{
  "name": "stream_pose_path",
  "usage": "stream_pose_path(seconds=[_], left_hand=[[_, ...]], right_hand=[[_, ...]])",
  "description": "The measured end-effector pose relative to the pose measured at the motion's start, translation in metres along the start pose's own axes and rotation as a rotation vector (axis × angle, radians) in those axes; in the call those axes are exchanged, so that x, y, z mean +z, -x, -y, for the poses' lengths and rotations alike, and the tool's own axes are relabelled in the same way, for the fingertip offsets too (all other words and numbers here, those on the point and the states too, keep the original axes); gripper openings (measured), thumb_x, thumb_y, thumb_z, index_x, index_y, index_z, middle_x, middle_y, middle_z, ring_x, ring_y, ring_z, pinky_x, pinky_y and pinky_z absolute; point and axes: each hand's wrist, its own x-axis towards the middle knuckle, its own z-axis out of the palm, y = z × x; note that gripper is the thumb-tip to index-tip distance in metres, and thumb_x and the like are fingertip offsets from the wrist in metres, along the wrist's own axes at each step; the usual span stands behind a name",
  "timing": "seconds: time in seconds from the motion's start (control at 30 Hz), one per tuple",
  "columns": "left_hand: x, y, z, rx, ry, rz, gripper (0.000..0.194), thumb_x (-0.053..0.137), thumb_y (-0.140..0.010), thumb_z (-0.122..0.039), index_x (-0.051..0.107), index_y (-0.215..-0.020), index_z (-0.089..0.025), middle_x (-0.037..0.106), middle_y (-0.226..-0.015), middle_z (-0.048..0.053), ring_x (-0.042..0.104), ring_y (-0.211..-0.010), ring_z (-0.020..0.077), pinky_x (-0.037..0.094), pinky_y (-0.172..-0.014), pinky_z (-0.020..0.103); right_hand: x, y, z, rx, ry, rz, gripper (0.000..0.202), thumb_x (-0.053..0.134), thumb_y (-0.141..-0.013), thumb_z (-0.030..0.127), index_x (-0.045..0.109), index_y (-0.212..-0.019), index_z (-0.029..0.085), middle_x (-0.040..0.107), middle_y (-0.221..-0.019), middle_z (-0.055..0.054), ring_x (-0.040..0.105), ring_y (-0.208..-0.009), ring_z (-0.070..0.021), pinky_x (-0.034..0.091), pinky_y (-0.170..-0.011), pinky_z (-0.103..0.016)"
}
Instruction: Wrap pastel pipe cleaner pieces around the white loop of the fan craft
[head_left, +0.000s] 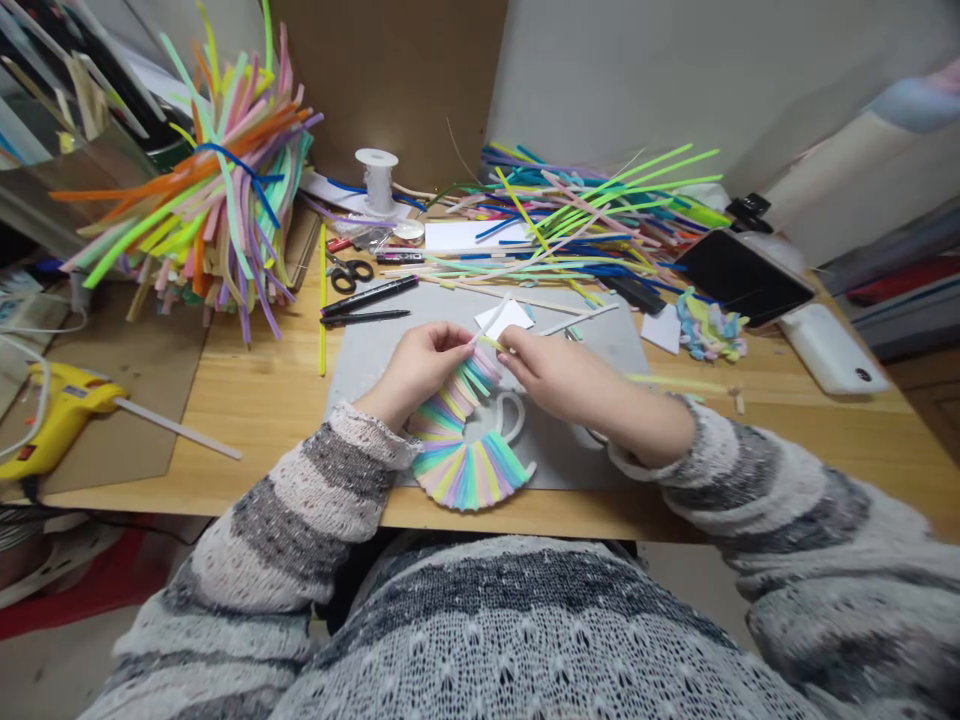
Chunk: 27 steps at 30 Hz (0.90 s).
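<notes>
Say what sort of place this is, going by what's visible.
Probably a craft workspace: there's a desk with scissors, a yellow glue gun and a bundle of colored pipe cleaners.

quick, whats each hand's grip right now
Left hand: closed, holding the upper end of the curved pastel-striped fuzzy craft piece.
Right hand: closed, pinching a thin yellow fuzzy stem.

The strip point(472, 475) lies before me, overlapping the near edge of the mat point(360, 370); its far end is at my left hand point(420, 367), my right hand point(562, 373) just beside. Two pens point(369, 298) cross the mat's far left corner, scissors point(349, 276) just behind them, spool point(377, 185) farther back. Loose stems point(600, 215) lie heaped behind the mat; bundle point(217, 190) at back left. Glue gun point(67, 405): far left, on a board point(154, 355). Tangle point(709, 325): right of the mat, a card point(661, 331) between.
</notes>
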Motion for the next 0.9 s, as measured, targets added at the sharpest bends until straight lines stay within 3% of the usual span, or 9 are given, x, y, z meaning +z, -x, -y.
stream_pose_path(seconds=[0.2,0.6,0.73,0.9], left_hand=[[0.0,0.0,0.001,0.068,-0.01,0.018,0.017,0.068,-0.069,-0.026,0.064,-0.08,-0.013,0.066,-0.079,0.004,0.06,-0.073,0.0143,0.047,-0.076,0.03],[0.002,0.003,-0.008,0.051,-0.031,-0.014,0.016,0.069,-0.068,-0.027,0.064,-0.075,-0.013,0.065,-0.073,0.002,0.057,-0.068,0.013,0.046,-0.071,0.027],[0.002,0.004,-0.007,0.068,-0.026,-0.026,0.016,0.07,-0.068,-0.028,0.064,-0.073,-0.014,0.064,-0.071,0.001,0.056,-0.067,0.0125,0.045,-0.07,0.027],[0.004,0.007,-0.01,0.069,0.063,0.019,0.021,0.073,-0.067,-0.031,0.065,-0.073,-0.013,0.065,-0.072,0.002,0.058,-0.068,0.0129,0.046,-0.072,0.028]], right_hand=[[0.028,-0.008,-0.005,0.035,-0.353,-0.061,0.03,0.039,-0.09,0.036,0.045,-0.065,0.02,0.051,-0.062,0.0,0.046,-0.06,-0.0135,0.028,-0.055,-0.026],[0.029,-0.007,-0.003,0.055,-0.25,-0.048,0.028,0.042,-0.086,0.029,0.05,-0.062,0.018,0.048,-0.056,0.002,0.041,-0.054,-0.0105,0.021,-0.053,-0.026],[0.034,-0.008,-0.005,0.067,-0.293,-0.1,0.022,0.046,-0.086,0.031,0.056,-0.072,0.018,0.054,-0.062,0.001,0.044,-0.056,-0.0112,0.025,-0.053,-0.025],[0.046,-0.013,-0.007,-0.021,-0.722,-0.206,0.02,0.051,-0.085,0.032,0.059,-0.094,0.016,0.065,-0.083,-0.003,0.057,-0.071,-0.0137,0.04,-0.063,-0.025]])
